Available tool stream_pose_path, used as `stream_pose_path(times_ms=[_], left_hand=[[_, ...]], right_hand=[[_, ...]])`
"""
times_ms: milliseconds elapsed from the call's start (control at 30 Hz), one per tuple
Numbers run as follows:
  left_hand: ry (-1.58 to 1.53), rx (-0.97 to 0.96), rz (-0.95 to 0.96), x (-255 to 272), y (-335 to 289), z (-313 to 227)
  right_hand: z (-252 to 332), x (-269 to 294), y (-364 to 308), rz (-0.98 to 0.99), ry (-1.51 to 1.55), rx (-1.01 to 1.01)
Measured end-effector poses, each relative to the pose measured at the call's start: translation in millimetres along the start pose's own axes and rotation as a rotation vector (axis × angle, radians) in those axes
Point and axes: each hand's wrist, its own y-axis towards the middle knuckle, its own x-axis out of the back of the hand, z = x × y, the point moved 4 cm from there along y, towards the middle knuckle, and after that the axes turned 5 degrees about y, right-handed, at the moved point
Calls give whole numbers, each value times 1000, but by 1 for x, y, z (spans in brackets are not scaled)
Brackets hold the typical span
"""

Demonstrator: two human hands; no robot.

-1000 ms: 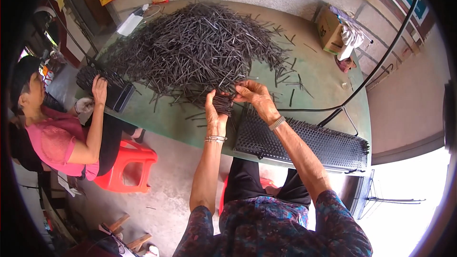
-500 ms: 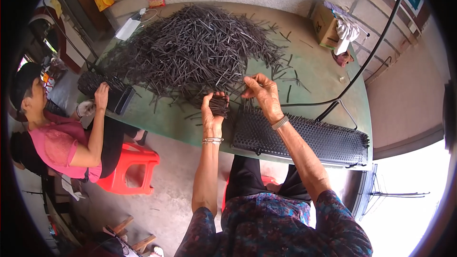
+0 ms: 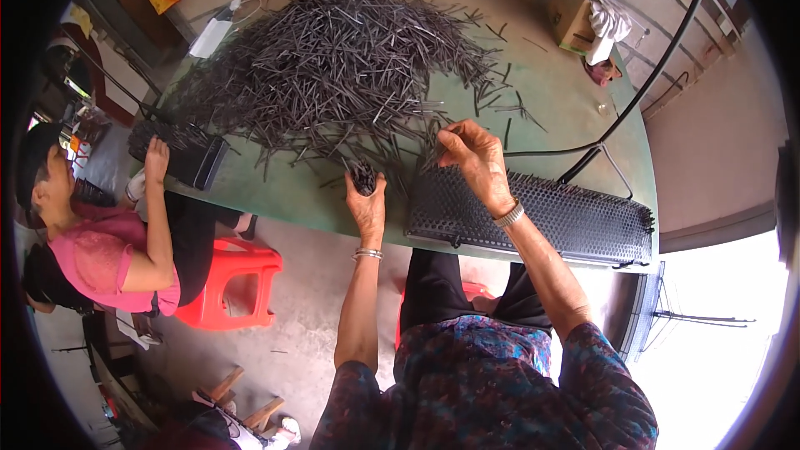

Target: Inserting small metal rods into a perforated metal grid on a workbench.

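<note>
stool — smooth, glossy plastic

The big pile of sticks in the upper middle is dark grey-brown with shiny pale streaks. The table is green, but browner near the top. Right of the middle, the long rack is black, dotted all over with round holes. The shirt at the bottom is dark, with blotches of blue, purple and red (like spilled paint). On the left are a pink top and a bright red stool.
</note>
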Motion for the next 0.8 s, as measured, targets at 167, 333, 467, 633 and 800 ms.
stream_pose_path(times_ms=[167,333,467,633,800], left_hand=[[-126,57,40,0,17,6],[-561,468,-79,3,28,-2],[-831,693,449,-26,-4,-59],[-662,793,895,-76,-122,-118],[-434,747,998,-121,-208,-142]], right_hand=[[16,20,-18,-24,-16,1],[39,48,-42,-56,-35,-11],[55,84,-67,-124,-58,-43],[87,124,-110,-146,-131,-168],[104,165,-157,-163,-197,-261]])
